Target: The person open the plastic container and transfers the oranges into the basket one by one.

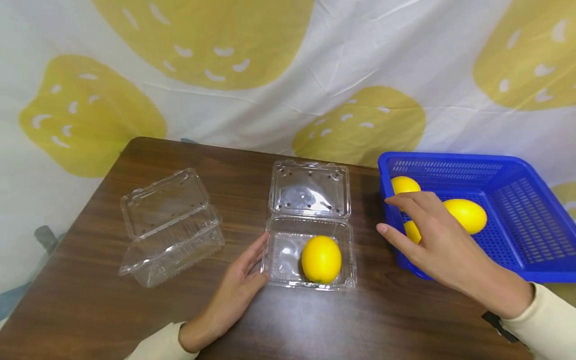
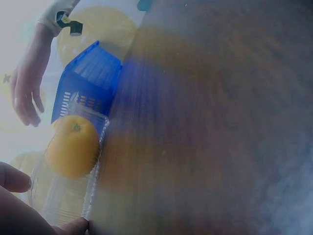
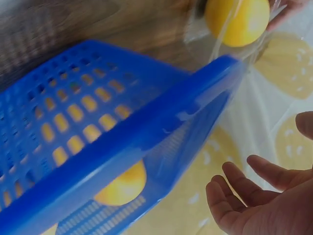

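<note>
A clear plastic clamshell box lies with its lid folded back, and one orange sits in the right part of its base. My left hand touches the box's left side, thumb at the near corner and fingers along the edge. In the left wrist view, that orange shows its green stem end. Over the left rim of a blue plastic basket, my right hand hovers with loosely bent, spread fingers and nothing in them. Several yellow fruits lie in the basket, including an oval one; the hand partly hides another.
A second clear clamshell box stands with its lid raised at the left of the brown wooden table. Behind the table hangs a white cloth printed with big yellow fruit shapes.
</note>
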A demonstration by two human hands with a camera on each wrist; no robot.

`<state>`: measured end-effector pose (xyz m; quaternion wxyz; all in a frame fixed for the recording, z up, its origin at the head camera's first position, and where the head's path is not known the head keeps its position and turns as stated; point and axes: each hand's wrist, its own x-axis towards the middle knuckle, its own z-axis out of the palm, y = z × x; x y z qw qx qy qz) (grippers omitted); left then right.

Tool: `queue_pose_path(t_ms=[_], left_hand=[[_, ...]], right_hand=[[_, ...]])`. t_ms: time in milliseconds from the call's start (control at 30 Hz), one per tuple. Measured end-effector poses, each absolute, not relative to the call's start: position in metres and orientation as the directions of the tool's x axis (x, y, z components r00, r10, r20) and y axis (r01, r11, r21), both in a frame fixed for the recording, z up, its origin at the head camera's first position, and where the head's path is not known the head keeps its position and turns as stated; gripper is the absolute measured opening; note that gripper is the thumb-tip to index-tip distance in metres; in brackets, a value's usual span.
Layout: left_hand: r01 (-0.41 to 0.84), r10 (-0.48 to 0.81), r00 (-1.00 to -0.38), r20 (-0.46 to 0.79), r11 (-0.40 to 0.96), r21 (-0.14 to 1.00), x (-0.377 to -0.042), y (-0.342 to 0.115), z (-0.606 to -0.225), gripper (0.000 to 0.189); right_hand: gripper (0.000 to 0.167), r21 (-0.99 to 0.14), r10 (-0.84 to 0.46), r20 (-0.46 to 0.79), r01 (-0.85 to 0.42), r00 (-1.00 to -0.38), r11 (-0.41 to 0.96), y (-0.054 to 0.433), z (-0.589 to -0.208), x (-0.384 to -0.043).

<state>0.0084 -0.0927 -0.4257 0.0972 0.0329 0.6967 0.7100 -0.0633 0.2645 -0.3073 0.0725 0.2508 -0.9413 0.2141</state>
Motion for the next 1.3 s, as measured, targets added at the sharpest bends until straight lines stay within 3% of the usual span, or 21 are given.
queue_pose_path(t_ms=[333, 833, 1300], left_hand=[[-0.101, 0.19, -0.977, -0.096, -0.018, 0.995, 0.008, -0.092, -0.425, 0.08], [-0.083, 0.184, -0.98, -0.081, -0.006, 0.997, 0.008, -0.091, -0.426, 0.08], [-0.081, 0.181, -0.98, -0.079, -0.003, 0.997, 0.008, -0.092, -0.427, 0.078]], right_hand=[[0.056, -0.297, -0.534, 0.362, -0.637, -0.764, 0.711, 0.241, -0.313, -0.046], [0.055, -0.311, -0.578, 0.329, -0.664, -0.747, 0.68, 0.224, -0.323, -0.037], [0.064, -0.305, -0.613, 0.289, -0.678, -0.735, 0.669, 0.208, -0.341, -0.034]])
